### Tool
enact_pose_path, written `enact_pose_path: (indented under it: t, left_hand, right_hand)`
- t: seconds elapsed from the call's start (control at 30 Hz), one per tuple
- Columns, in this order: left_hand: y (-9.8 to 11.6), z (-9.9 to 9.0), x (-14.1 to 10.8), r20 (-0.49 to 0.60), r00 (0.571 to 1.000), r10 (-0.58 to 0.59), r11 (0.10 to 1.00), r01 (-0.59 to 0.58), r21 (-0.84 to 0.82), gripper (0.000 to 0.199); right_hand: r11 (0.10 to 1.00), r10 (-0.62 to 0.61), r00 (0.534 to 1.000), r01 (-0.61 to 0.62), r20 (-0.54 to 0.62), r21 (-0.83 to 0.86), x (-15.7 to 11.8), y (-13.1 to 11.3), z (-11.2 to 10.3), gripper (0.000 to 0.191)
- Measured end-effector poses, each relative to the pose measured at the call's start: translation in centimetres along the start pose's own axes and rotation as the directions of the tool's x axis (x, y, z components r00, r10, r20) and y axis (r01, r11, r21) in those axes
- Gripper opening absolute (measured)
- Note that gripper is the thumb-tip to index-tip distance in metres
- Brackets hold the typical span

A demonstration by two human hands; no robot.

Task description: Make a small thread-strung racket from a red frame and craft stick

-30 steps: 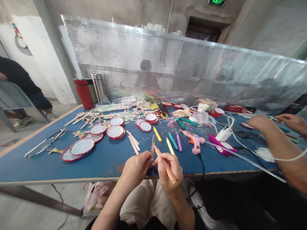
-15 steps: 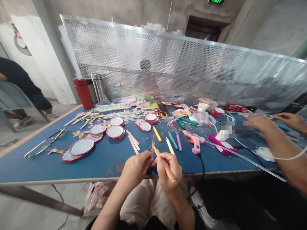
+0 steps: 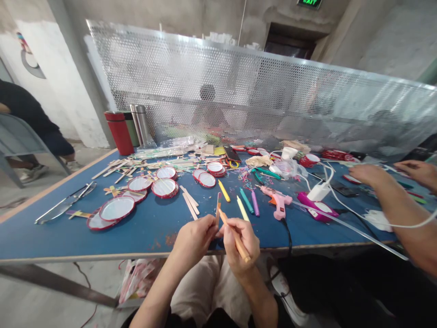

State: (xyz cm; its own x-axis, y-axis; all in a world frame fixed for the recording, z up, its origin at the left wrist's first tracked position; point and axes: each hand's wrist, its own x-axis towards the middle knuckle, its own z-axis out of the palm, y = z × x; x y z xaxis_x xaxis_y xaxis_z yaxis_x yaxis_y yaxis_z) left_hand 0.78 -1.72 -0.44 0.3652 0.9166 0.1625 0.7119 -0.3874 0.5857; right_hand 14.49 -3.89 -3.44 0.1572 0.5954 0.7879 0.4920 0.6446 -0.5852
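My left hand (image 3: 195, 237) is closed around a craft stick (image 3: 217, 210) held upright, its upper end coloured. In my right hand (image 3: 243, 243) is an orange marker (image 3: 240, 243), gripped like a pen, its tip touching or very near the stick. Just beyond my hands lie a yellow marker (image 3: 224, 191), a pale yellow marker (image 3: 242, 208), a teal marker (image 3: 246, 201) and a purple marker (image 3: 255, 203). Some plain craft sticks (image 3: 190, 203) rest left of them.
Red-rimmed round discs (image 3: 118, 208) and scissors-like metal tool (image 3: 64, 204) lie left. A pink glue gun (image 3: 278, 202) and a white charger (image 3: 318, 191) sit right. A co-worker's hands (image 3: 368, 175) are at far right. Bottles (image 3: 119, 133) stand at the back before a perforated metal screen (image 3: 239, 91).
My hands, the marker and the stick look almost unchanged. At the far right, the co-worker's hands have shifted slightly.
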Motion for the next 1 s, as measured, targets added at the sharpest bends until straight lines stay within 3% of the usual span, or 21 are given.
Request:
enact_pose_path:
  t: [0.33,0.73,1.0]
  left_hand:
    - [0.23,-0.08,0.14,0.015,1.000,-0.017,1.000,0.017,-0.011,0.020]
    - [0.00,0.00,-0.02,0.008,1.000,-0.009,1.000,0.009,0.010,0.018]
    - [0.12,-0.01,0.22,0.024,1.000,-0.019,1.000,0.019,-0.010,0.019]
  right_hand:
    - [0.998,0.051,0.996,-0.047,-0.076,0.044,-0.26,0.37,0.19,0.010]
    - [1.000,0.008,1.000,-0.008,0.014,-0.002,0.18,-0.13,0.01,0.010]
    - [0.995,0.078,0.994,-0.073,-0.080,0.065,-0.14,0.02,0.17,0.009]
